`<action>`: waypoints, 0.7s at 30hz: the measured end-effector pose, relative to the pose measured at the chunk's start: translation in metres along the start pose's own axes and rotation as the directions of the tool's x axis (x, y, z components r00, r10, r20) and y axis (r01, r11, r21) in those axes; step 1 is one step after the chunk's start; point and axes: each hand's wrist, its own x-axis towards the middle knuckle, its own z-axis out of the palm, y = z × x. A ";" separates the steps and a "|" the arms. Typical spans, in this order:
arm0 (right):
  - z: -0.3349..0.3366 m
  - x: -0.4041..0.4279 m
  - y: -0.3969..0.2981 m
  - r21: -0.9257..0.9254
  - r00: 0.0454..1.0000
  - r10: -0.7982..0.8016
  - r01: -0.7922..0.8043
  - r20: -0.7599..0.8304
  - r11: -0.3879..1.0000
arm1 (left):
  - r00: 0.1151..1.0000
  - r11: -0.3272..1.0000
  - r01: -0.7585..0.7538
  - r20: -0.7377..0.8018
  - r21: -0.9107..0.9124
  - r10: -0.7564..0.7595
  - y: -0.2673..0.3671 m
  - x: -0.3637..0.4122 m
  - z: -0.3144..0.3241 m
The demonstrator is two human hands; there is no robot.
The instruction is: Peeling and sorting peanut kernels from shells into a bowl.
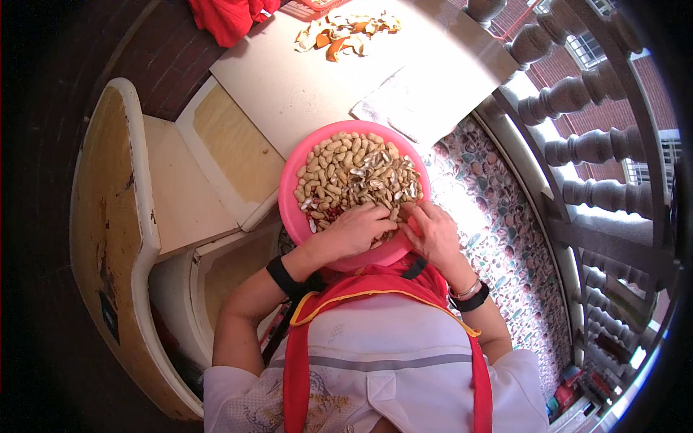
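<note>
A round pink plastic basin (292, 222) sits in front of me, at my lap. Whole peanuts in their shells (330, 162) fill its far and left side. Split, empty peanut shells (379, 173) lie among them towards the right. A few reddish shelled kernels (337, 212) show by my left hand (357, 230), which reaches over the near rim with bent fingers. Close to its fingertips, the thumb and fingers of my right hand (434, 234) come in over the right rim. Both sets of fingertips are down among the peanuts, and whatever they may pinch is too hidden to tell.
A pale tabletop (270, 92) lies beyond the basin, with dried peel pieces (346, 35) and a cloth (395, 105) on it. Red fabric (227, 19) hangs at its far left corner. Worn wooden furniture (113, 189) stands left; a stone balustrade (595, 146) runs along the right above pebbled flooring (503, 238).
</note>
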 end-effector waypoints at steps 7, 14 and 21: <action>0.009 0.007 0.002 -0.159 0.998 0.069 -0.069 -0.004 0.985 | 0.965 0.991 0.096 -0.237 -0.090 -0.115 -0.010 0.003 -0.018; 0.007 0.004 0.009 -0.113 0.996 0.051 -0.043 0.075 0.993 | 0.908 0.965 0.216 -0.332 -0.152 -0.256 -0.007 -0.007 -0.039; 0.010 0.000 0.006 -0.046 0.997 0.068 -0.070 -0.043 0.996 | 0.925 0.937 0.292 -0.193 -0.190 -0.327 -0.012 -0.031 -0.012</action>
